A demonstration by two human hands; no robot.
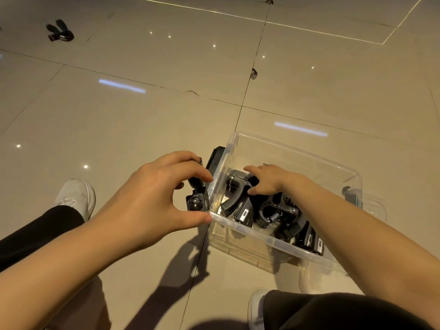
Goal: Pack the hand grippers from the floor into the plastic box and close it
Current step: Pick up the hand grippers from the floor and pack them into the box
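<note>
A clear plastic box [295, 148] stands open on the tiled floor at centre right, with several black hand grippers [273, 210] lying in it. My left hand [152, 201] holds one black hand gripper [197, 198] just outside the box's left wall, fingers curled over its top and thumb beneath. My right hand [266, 179] reaches down inside the box, fingers spread on a hand gripper [235, 189] at the left end. Another black hand gripper [59, 30] lies far off on the floor at the upper left.
A dark flat piece [215, 158] leans against the box's outer left wall. A blue latch [351, 195] shows at the box's right end. My white shoes [76, 194] and dark trouser legs flank the box. Glossy floor tiles stretch all round.
</note>
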